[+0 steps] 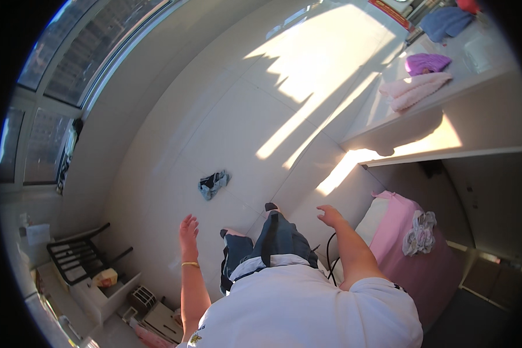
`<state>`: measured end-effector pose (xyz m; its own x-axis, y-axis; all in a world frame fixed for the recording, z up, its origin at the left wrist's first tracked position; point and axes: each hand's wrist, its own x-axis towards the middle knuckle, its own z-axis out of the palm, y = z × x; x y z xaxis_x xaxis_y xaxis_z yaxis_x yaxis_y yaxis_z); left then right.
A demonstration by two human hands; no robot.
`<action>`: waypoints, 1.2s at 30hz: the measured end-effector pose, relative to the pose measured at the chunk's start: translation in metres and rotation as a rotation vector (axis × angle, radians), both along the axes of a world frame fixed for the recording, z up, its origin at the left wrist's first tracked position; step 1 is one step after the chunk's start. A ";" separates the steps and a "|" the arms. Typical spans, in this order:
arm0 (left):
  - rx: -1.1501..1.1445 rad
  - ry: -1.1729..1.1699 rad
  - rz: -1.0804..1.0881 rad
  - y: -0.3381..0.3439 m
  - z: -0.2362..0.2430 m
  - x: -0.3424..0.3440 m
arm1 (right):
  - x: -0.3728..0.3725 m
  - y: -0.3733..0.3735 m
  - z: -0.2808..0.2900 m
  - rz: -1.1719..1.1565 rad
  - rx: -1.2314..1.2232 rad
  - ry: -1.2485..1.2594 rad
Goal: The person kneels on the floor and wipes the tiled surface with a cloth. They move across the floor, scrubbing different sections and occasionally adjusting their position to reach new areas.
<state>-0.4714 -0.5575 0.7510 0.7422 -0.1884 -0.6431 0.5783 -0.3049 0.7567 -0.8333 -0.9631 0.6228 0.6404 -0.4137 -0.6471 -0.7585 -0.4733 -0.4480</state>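
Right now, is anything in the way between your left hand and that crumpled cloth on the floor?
Nothing visible is. Between the left hand and the crumpled cloth, only pale floor shows. The left foot is off to the right of that path.

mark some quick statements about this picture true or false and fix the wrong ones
1. A crumpled blue-and-black cloth lies on the floor. True.
2. The left hand is gripping that cloth. False: the hand is empty and apart from it.
3. The right hand holds nothing. True.
4. The bracelet is on the right wrist. False: it is on the left wrist.
5. A purple cloth and a pink towel lie next to each other at the upper right. True.
6. The whole floor is in shade. False: bright patches of sunlight fall across part of it.
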 end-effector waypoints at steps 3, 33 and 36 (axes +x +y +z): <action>-0.032 0.021 0.028 -0.011 -0.004 -0.012 | 0.022 -0.021 0.009 -0.031 0.010 -0.002; 0.011 0.200 0.339 0.120 -0.241 -0.060 | 0.263 0.125 -0.098 0.632 0.215 -0.008; 0.017 0.215 0.509 0.124 -0.260 -0.062 | 0.308 0.131 -0.140 0.733 0.220 0.008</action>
<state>-0.5334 -0.4333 0.4905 0.5881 0.1720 -0.7903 0.7970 0.0427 0.6024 -0.5252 -0.8318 0.4823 0.6966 0.2543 -0.6709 -0.2880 -0.7573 -0.5861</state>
